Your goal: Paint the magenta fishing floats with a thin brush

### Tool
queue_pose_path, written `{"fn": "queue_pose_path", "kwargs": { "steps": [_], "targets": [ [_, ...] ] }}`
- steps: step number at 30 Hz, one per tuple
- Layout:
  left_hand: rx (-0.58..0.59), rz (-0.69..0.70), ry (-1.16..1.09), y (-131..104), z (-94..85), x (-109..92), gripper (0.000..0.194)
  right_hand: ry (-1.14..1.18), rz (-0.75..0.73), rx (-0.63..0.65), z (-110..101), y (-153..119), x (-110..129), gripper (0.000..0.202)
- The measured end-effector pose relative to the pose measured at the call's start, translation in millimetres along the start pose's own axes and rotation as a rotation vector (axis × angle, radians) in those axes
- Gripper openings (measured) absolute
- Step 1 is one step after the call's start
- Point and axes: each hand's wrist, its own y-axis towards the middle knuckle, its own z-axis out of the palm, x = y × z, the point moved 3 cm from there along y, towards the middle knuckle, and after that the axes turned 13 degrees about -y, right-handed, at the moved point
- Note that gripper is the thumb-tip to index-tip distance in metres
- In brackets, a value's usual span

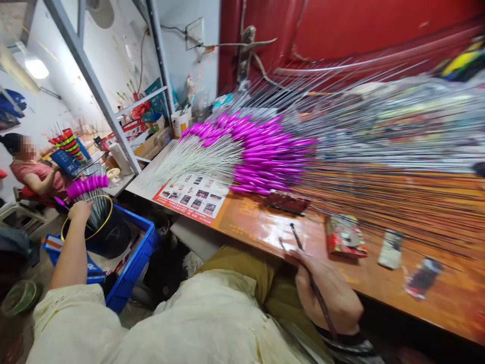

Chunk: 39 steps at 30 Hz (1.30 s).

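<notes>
At the far left, my left hand [80, 210] reaches over a black bucket [117, 235] with a yellow rim. Its fingers are closed, and the thin stem of a magenta fishing float [59, 201] runs into them. Beside that hand, a bunch of magenta floats [87, 187] stands upright in the bucket on thin stems. My right hand [322, 283] grips a slim dark paintbrush [295, 235] near the table's front edge, its tip pointing up and away. On the table lies a large fan of magenta floats [271, 156] with pale stems to the left and dark stems to the right.
A blue crate [142, 253] holds the bucket. Along the table [250, 212] lie a dark block [288, 202], a small red box [344, 236] and two small packets. A printed sheet [189, 199] lies under the pale stems. A metal frame [94, 86] rises behind; another person [38, 172] sits far left.
</notes>
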Motion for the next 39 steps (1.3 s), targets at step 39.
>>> {"fn": "queue_pose_path", "kwargs": {
  "steps": [39],
  "targets": [
    [0.130, 1.204, -0.572, -100, 213.1, -501, 0.019, -0.271, 0.228, -0.052, -99, 21, -18, 0.057]
  ]
}}
